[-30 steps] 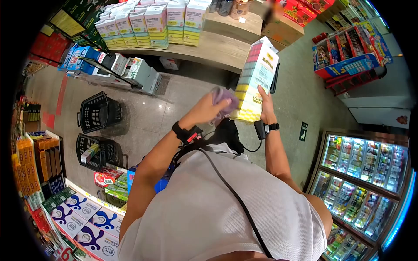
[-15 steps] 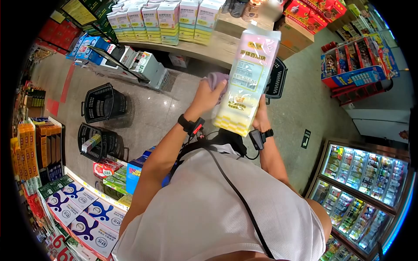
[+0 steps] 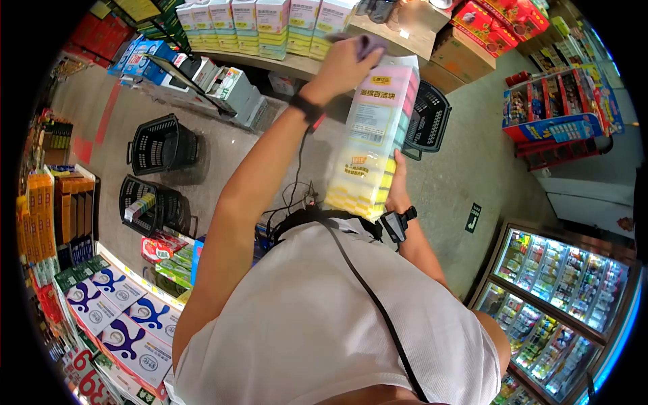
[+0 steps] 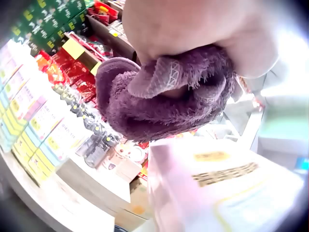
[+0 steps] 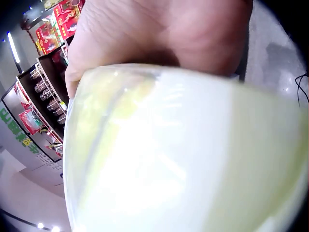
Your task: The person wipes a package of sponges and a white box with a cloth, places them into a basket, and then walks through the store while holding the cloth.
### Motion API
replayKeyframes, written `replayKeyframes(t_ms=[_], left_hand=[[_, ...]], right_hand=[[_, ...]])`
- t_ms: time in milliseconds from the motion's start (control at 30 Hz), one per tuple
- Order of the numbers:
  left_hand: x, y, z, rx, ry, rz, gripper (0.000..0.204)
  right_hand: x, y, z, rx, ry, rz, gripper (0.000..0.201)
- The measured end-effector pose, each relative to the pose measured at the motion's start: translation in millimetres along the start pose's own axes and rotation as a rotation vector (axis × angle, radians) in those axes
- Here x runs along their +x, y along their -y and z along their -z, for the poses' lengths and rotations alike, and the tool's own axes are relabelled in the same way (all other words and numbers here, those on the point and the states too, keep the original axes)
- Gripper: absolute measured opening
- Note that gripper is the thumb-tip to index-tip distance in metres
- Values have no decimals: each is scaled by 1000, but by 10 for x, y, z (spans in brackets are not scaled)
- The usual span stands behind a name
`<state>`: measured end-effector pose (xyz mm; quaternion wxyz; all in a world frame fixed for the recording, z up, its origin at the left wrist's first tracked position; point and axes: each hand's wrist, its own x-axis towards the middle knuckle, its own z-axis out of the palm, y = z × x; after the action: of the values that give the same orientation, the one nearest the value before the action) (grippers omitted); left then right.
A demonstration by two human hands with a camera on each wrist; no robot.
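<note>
A fluffy purple cleaning cloth [image 4: 169,96] is bunched in my left hand [image 3: 341,71], whose fingers grip it. That hand is at the top end of a tall plastic-wrapped pack of sponge scouring pads [image 3: 374,135], and the cloth is close above the pack in the left wrist view. My right hand [image 3: 399,182] holds the pack low on its right side. The pack is upright before my body, its printed label towards me and colored sponge layers showing along one side. In the right wrist view the pack's yellow and white lower part fills most of the picture, against the palm [image 5: 159,34].
Similar sponge packs [image 3: 270,27] line a wooden display counter [image 3: 297,65] ahead. A black basket [image 3: 428,118] stands beyond the pack; two more baskets [image 3: 162,145] are on the floor at left. Glass-door fridges [image 3: 560,270] stand right, boxed goods [image 3: 121,317] lower left.
The left hand, with the cloth, has moved from the pack's left side up to its top end. The right hand has turned the pack, bringing the label and then the layered right side into view.
</note>
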<state>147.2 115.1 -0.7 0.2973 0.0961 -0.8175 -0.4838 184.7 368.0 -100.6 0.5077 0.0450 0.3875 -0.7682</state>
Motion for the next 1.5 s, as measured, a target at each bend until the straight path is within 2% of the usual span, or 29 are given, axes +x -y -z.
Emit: replayKeyframes(t_ms=[33, 133, 200, 267, 300, 333, 400, 433, 467, 567, 600, 633, 667, 700, 767, 833, 900, 967, 1000, 1067, 1100, 1133, 1167, 1233, 1267, 1300, 1367, 1433, 1500], left_hand=[[76, 1, -58, 140, 15, -114, 36], [-290, -61, -323, 88, 262, -248, 34], [-856, -189, -532, 28, 463, -269, 25], [-1425, -286, -555, -41, 609, -278, 27], [-1546, -302, -495, -90, 722, -291, 29], [-1554, -314, -434, -102, 732, -301, 29], [-1580, -377, -299, -334, 783, 281, 32], [-1474, -411, -220, -523, 722, 464, 34], [-1306, -440, -118, -565, 624, 509, 33], [-796, 83, -196, -419, 244, 413, 28], [-623, 75, -148, -384, 165, 361, 34], [-456, 169, -206, -189, 10, 137, 38], [-365, -42, -141, -67, 12, 176, 38], [-309, -88, -188, -101, 49, 226, 36], [-352, 53, -457, 196, 51, 32, 35], [-720, 137, -756, 32, 295, -158, 33], [-1298, -231, -748, -82, 493, -249, 24], [-1609, -356, -661, -67, 768, -272, 27], [-1643, -325, -636, -80, 783, -276, 27], [-1733, -208, -563, -412, 929, 470, 33], [-1713, 34, -571, -337, 919, 499, 39], [-1659, -41, -463, -531, 793, 705, 33], [-1621, 16, -453, -530, 793, 700, 33], [-1521, 120, -438, -769, 494, 974, 35], [-1516, 88, -505, -845, 287, 990, 34], [-1501, 82, -531, -842, 274, 994, 34], [-1428, 116, -559, -827, 34, 1047, 33], [-1439, 179, -737, -750, -20, 1108, 33], [-1490, 219, -1017, -983, -262, 1010, 31]], right_hand=[[-19, 0, -55, -14, -3, -15, 69], [-60, 262, -243, 11, -98, 97, 73], [107, 533, 137, 47, -66, 219, 77], [91, 709, 457, 72, -35, 274, 76], [85, 744, 520, 73, -44, 298, 76], [56, 746, 581, 42, -87, 272, 75], [-79, 716, 491, 18, -164, 194, 74], [-113, 659, 489, 21, -171, 187, 74], [-120, 618, 477, 23, -157, 135, 75], [-78, 433, 331, -12, -118, 44, 74], [-60, 333, 283, -61, -126, 10, 74], [-51, 237, 232, -108, -134, -21, 73], [-66, 170, 141, -145, -123, -76, 72], [-48, 123, 95, -148, -113, -86, 72], [-23, 96, 49, -171, -125, -117, 75], [55, 247, 237, -73, -113, -34, 68], [226, 528, 493, 17, -121, 239, 67], [74, 804, 585, -87, -203, 319, 67], [99, 918, 737, -81, -221, 327, 67], [180, 1031, 1026, -2, -306, 536, 64], [152, 1036, 1037, 3, -314, 542, 64], [127, 1076, 986, 15, -327, 598, 65], [125, 1132, 920, 24, -334, 654, 66], [40, 1136, 697, 20, -337, 647, 67], [1, 1107, 570, 48, -327, 636, 66], [-1, 1056, 455, 76, -315, 625, 66], [66, 912, 255, 64, -314, 647, 64], [167, 729, 61, 41, -303, 725, 58], [583, 502, 379, -43, -407, 909, 51]])
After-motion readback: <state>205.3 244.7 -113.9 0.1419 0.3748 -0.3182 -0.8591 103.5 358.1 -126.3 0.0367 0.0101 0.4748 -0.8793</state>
